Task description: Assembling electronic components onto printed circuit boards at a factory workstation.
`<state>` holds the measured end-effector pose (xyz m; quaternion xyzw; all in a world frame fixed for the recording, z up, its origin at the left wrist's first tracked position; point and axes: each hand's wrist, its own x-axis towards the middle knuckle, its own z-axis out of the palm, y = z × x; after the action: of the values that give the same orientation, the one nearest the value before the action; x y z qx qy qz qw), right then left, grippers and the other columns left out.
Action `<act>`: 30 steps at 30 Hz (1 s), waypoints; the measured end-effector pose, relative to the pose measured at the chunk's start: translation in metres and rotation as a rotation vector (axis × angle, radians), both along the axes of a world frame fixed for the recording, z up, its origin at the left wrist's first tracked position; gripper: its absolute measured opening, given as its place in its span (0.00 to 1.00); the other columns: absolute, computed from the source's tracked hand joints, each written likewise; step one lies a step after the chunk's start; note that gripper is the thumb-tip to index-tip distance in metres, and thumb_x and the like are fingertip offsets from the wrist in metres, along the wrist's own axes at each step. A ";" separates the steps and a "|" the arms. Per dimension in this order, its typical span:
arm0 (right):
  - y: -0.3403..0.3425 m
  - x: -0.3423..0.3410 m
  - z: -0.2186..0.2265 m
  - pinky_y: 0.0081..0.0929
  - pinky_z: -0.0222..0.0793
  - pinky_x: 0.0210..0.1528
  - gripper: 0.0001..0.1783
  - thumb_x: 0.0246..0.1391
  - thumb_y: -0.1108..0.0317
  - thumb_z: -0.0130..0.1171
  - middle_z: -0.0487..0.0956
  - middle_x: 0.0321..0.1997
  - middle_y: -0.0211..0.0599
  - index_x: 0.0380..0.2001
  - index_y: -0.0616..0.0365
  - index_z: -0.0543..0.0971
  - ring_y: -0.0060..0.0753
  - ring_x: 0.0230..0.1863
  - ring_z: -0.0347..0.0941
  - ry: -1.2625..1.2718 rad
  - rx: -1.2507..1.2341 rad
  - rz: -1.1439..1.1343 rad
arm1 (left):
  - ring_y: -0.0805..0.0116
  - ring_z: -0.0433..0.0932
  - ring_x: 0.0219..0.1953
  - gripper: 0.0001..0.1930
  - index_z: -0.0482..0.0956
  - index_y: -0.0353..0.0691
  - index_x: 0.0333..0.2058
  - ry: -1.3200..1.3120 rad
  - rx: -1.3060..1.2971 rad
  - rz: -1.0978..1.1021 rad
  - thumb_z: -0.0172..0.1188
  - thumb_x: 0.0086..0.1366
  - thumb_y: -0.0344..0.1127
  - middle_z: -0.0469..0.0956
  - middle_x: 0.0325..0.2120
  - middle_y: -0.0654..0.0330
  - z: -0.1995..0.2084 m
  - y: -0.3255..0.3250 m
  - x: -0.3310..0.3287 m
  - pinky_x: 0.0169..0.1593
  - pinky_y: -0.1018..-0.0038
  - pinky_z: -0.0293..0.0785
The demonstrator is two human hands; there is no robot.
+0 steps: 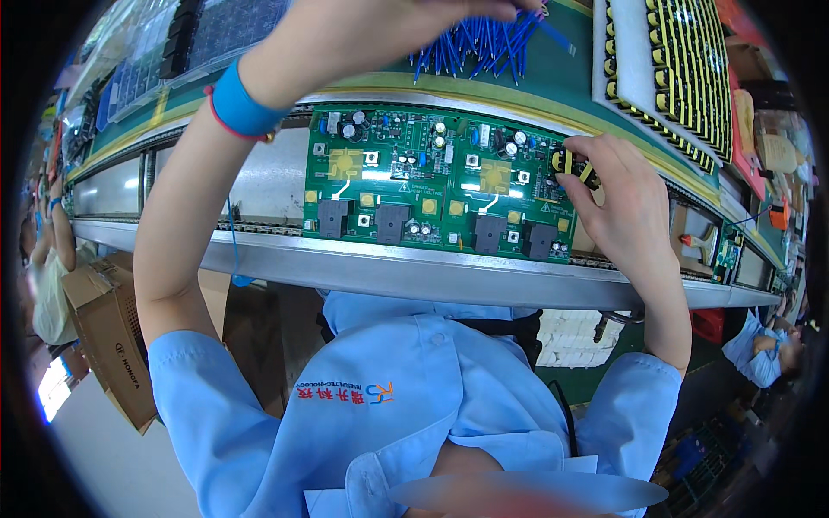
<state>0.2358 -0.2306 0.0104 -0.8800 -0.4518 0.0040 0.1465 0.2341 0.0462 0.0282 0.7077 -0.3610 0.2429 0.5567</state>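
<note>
A green circuit board panel [406,186] lies in front of me on the conveyor line, filled with capacitors, black relays and yellow pads. At its right end, the thumb and index finger of my right hand [623,194] close around a small black and yellow transformer [561,162]. My left hand [432,10] reaches across to the far side, over a loose pile of blue wires [484,45]. The top edge of the picture cuts off most of its fingers, so whether they hold a wire is hidden.
White foam trays [635,78] with rows of black and yellow transformers stand at the far right. Clear plastic trays [229,39] sit far left. The metal rail [389,269] runs along my side. A cardboard box [108,337] is on the lower left; other people work at both sides.
</note>
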 end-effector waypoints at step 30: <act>-0.011 0.014 0.010 0.17 0.67 0.31 0.11 0.49 0.73 0.63 0.76 0.38 0.36 0.37 0.62 0.79 0.25 0.36 0.73 0.431 0.386 -0.061 | 0.65 0.67 0.38 0.01 0.73 0.44 0.26 -0.429 1.211 0.315 0.55 0.56 0.30 0.66 0.28 0.61 -0.029 -0.014 -0.013 0.52 0.62 0.57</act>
<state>0.2502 -0.2418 0.0200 -0.8279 -0.3763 0.1004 0.4037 0.2209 0.0327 -0.0008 0.8758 -0.4288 0.2115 -0.0662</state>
